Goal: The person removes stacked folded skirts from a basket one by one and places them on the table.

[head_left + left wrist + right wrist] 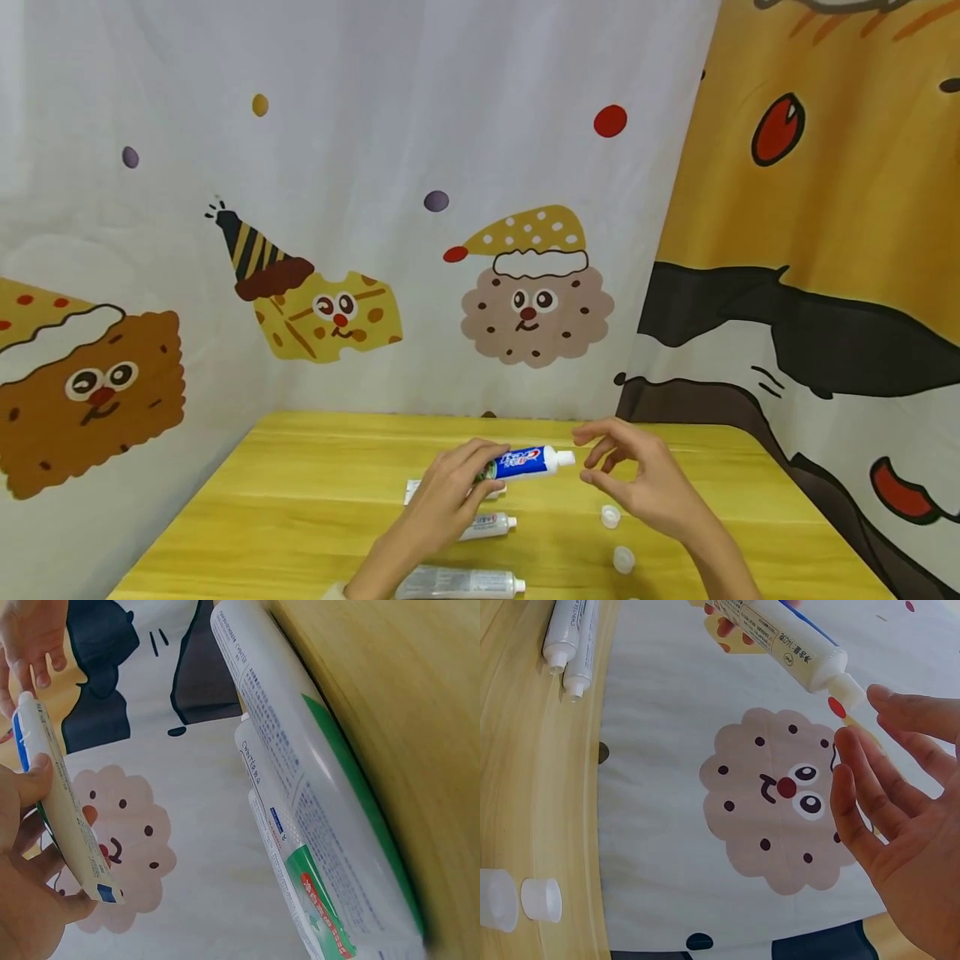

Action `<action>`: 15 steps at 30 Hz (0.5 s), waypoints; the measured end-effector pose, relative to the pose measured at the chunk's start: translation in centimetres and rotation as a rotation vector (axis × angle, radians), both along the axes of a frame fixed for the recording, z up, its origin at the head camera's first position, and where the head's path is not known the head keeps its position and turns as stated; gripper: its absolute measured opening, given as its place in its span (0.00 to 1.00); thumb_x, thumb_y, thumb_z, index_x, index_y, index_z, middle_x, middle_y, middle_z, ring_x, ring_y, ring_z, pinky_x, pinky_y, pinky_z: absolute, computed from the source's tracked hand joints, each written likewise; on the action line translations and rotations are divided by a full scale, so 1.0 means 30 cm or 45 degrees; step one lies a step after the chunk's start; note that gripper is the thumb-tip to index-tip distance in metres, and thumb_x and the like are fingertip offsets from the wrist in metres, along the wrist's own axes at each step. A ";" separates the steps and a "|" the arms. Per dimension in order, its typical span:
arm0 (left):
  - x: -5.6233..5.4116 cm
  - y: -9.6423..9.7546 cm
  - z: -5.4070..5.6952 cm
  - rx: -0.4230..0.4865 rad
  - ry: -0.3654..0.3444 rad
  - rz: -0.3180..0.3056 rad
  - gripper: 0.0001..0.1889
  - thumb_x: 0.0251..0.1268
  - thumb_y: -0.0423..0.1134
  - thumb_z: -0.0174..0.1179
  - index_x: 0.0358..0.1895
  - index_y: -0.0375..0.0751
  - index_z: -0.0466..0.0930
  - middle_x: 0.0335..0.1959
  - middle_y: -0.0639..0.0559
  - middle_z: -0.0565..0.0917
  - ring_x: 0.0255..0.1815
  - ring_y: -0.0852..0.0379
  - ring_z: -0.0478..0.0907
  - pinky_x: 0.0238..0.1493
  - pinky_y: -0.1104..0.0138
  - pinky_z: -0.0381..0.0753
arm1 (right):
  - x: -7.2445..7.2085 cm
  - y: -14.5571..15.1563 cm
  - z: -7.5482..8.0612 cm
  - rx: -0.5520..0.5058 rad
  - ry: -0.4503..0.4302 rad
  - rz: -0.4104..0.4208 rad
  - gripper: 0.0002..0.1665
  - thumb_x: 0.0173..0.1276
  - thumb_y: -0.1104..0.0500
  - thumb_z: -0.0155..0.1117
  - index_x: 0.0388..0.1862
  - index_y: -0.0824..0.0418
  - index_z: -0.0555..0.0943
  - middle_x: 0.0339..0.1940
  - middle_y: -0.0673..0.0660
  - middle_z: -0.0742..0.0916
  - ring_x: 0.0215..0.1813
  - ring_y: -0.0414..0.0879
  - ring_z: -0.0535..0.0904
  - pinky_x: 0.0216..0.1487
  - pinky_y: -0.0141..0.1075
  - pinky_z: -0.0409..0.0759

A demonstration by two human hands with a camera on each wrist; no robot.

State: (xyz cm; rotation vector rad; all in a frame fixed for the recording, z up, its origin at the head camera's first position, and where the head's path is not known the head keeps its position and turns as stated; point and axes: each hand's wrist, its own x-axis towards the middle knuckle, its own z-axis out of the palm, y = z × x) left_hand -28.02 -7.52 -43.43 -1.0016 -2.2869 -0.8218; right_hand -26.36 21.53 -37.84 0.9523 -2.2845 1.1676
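My left hand (459, 487) holds a blue and white toothpaste tube (522, 462) above the table, thumb on one side and fingers on the other. The tube's white cap end (846, 690) points right, toward my right hand (637, 471). That hand hovers just past the tip with its fingers spread and loosely bent, nothing between them. Below, an uncapped toothpaste tube (491, 525) and a silver-grey tube (457, 582) lie on the table, nozzles to the right. Another tube (412, 490) is mostly hidden behind my left hand.
Loose white caps lie on the wooden table (322, 467) at the right, one cap (611, 517) farther back and another cap (624, 560) nearer. A third shows only its edge at the bottom of the head view. A cartoon-printed curtain (420, 150) hangs behind the table.
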 end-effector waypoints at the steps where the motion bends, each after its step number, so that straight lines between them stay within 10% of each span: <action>1: -0.001 0.001 0.002 -0.002 -0.004 0.006 0.22 0.72 0.41 0.64 0.67 0.49 0.79 0.59 0.60 0.84 0.42 0.67 0.79 0.54 0.56 0.84 | 0.000 0.001 0.000 0.001 0.001 0.001 0.25 0.63 0.66 0.77 0.56 0.49 0.83 0.48 0.49 0.89 0.37 0.38 0.84 0.38 0.34 0.86; 15: -0.004 -0.003 0.001 -0.007 -0.068 0.038 0.22 0.71 0.42 0.65 0.67 0.50 0.80 0.60 0.63 0.83 0.54 0.65 0.82 0.54 0.56 0.83 | -0.003 0.003 -0.006 0.006 -0.014 -0.037 0.24 0.62 0.65 0.77 0.55 0.47 0.83 0.48 0.49 0.88 0.36 0.37 0.84 0.38 0.34 0.85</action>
